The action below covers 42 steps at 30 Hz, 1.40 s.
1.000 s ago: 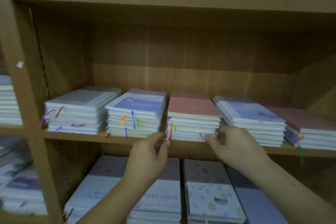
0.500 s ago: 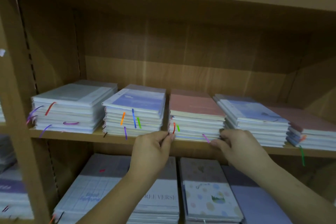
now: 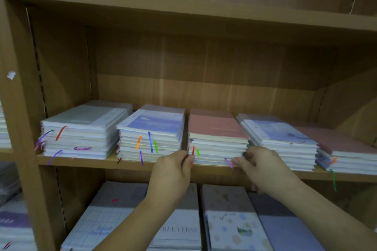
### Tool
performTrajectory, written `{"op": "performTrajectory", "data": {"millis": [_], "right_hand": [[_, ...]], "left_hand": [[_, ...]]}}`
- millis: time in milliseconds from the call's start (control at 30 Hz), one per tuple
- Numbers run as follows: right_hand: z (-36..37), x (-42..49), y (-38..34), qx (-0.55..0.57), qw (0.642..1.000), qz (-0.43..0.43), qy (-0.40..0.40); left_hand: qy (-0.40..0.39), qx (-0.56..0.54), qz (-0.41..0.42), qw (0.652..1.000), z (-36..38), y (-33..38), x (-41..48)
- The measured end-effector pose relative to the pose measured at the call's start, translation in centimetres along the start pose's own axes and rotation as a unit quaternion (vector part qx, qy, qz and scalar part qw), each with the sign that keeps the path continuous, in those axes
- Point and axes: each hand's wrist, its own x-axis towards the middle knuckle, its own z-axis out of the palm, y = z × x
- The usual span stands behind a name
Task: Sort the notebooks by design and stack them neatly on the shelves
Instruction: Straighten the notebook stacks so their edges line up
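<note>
**A:** What have the hands got hold of?

**B:** The left hand [image 3: 173,171] curls its fingers round the lower left front corner of the flat stack of soft notebooks with the salmon-pink paper cover [image 3: 216,126]. The right hand [image 3: 263,169] pinches the lower right front corner, thumb along the front edge.

**A:** Why so low, and at both corners?

**B:** To square it up, I'd say. Held there, the whole pile can shift as one without the top books fanning.

**A:** Where does it sit?

**B:** Mid-way along the brown wooden shelf [image 3: 91,161], at the lip. The lilac-blue-covered stack [image 3: 155,122] is just beside it on the left, and the pale-blue-covered stack [image 3: 273,128] is close against its right. Each pile shows one design on top, so the sorting looks well along. Thin coloured ribbon bookmarks [image 3: 150,141] dangle over the fronts and might snag.
</note>
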Motion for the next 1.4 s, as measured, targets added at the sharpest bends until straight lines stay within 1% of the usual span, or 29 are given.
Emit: {"op": "performTrajectory", "data": {"millis": [100,233,400,467,533,633,733,833,933,1000,1167,1400], "right_hand": [[-0.2,0.2,0.1,0.001,1.000,0.000,-0.009],[-0.4,0.2,-0.2,0.010,1.000,0.003,0.004],[-1.0,-0.3,-0.7,-0.006,1.000,0.016,0.000],[-1.7,-0.5,-1.2,-0.004,1.000,0.021,0.013],[-2.4,-0.4,-2.0,0.006,1.000,0.018,0.015],[-2.7,0.0,-2.8,0.025,0.999,0.021,-0.006],[-2.5,0.4,-2.4,0.048,0.998,0.031,-0.002],[-2.7,0.2,-2.3,0.038,0.999,0.037,0.004],[-3.1,0.2,-2.7,0.051,0.998,0.047,0.002],[-3.4,0.4,-2.9,0.071,0.996,0.053,0.005],[-3.0,1.0,-2.7,0.192,0.978,0.077,0.029],[-2.0,1.1,-2.6,0.225,0.970,0.069,0.056]], "left_hand": [[0.004,0.016,0.014,1.000,0.1,-0.2,0.1],[0.016,0.031,0.045,0.998,0.3,0.0,-0.1],[0.008,0.016,0.031,0.999,-0.1,0.2,-0.1],[0.008,0.003,0.030,1.000,-0.3,0.7,0.2],[0.021,0.002,0.038,0.999,-0.3,1.0,0.6],[0.034,0.011,0.033,0.999,-0.1,0.7,1.1],[0.034,0.008,0.032,0.999,-0.1,0.6,1.0],[0.025,-0.001,0.028,0.999,-0.5,1.0,0.8],[0.024,-0.004,0.019,1.000,-1.3,1.7,1.1],[0.024,-0.011,0.023,0.999,-1.4,2.4,1.6],[0.029,-0.038,0.001,0.999,-1.2,2.7,2.3],[0.053,-0.017,0.012,0.998,-0.6,2.5,2.0]]}}
